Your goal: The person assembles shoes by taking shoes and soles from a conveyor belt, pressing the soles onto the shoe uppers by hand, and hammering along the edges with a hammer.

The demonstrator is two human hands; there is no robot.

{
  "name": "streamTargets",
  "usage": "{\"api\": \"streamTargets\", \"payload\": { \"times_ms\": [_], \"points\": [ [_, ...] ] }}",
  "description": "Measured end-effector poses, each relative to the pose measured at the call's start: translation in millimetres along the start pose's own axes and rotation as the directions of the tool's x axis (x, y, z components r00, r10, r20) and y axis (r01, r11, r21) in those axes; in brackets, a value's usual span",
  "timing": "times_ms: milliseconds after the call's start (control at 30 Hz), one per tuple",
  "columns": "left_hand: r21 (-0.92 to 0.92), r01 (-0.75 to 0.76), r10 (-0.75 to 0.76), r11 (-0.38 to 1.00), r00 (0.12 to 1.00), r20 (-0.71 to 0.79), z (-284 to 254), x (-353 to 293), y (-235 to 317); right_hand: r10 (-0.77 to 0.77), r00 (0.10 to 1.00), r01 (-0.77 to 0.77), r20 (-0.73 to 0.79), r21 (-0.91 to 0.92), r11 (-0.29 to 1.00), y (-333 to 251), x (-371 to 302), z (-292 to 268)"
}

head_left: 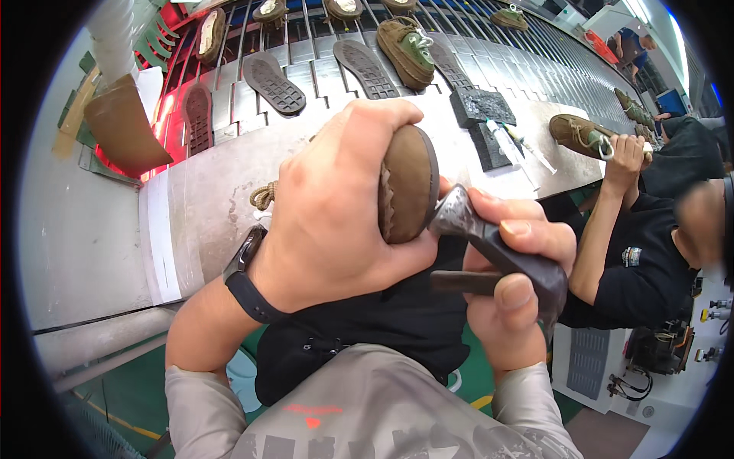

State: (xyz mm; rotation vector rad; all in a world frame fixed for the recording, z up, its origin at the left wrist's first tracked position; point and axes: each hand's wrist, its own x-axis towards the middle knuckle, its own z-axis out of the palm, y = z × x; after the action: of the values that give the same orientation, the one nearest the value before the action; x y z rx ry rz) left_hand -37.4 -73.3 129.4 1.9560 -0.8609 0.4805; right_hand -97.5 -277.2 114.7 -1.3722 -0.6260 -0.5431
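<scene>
My left hand (329, 199), with a black wristband, is wrapped around a brown shoe (409, 183). The shoe's rounded end with its dark sole edge faces right, and a scalloped seam shows on it; my fingers hide the rest. In my right hand (520, 245) is a dark, pincers-like hand tool (493, 245) with a worn metal head. That head meets or nearly meets the shoe's sole edge. Tan laces (264, 196) stick out beside my left wrist.
Ahead runs a slatted metal conveyor with dark soles (274, 83) and a brown-green shoe (407, 52). On the pale bench edge lie black blocks (483, 111) and syringe-like tubes (511, 145). At right a co-worker (642, 237) holds another brown shoe (577, 135). A brown sheet (126, 126) stands at left.
</scene>
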Motion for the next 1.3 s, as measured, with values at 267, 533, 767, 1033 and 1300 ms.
{"api": "streamTargets", "payload": {
  "times_ms": [267, 533, 767, 1033, 1300],
  "points": [
    [0.037, -0.1, 0.1, 0.994, 0.995, -0.002, 8.4, -1.7, 1.7, 0.116, 0.833, 0.121, 0.541, -0.382, 0.916, -61.1, 57.6, -34.8],
    [-0.001, -0.192, 0.192, 0.981, 0.981, 0.018, 11.8, -11.6, 18.6, 0.083, 0.927, 0.025, 0.365, -0.28, 0.96, -65.2, 26.1, -36.2],
    [0.02, -0.207, 0.207, 0.978, 0.978, 0.01, 18.2, -22.7, 27.1, 0.445, 0.853, -0.34, 0.272, -0.358, 0.87, -106.7, 44.1, -29.7],
    [0.057, -0.393, 0.394, 0.918, 0.919, -0.023, 29.9, -49.9, 36.9, 0.466, 0.84, -0.373, 0.279, -0.326, 0.868, -120.6, 19.4, -27.5],
    [0.227, -0.571, 0.584, 0.789, 0.811, 0.011, 37.4, -109.0, 32.8, 0.52, 0.752, -0.418, 0.405, -0.316, 0.852, -109.8, -19.8, -24.5]
  ]
}}
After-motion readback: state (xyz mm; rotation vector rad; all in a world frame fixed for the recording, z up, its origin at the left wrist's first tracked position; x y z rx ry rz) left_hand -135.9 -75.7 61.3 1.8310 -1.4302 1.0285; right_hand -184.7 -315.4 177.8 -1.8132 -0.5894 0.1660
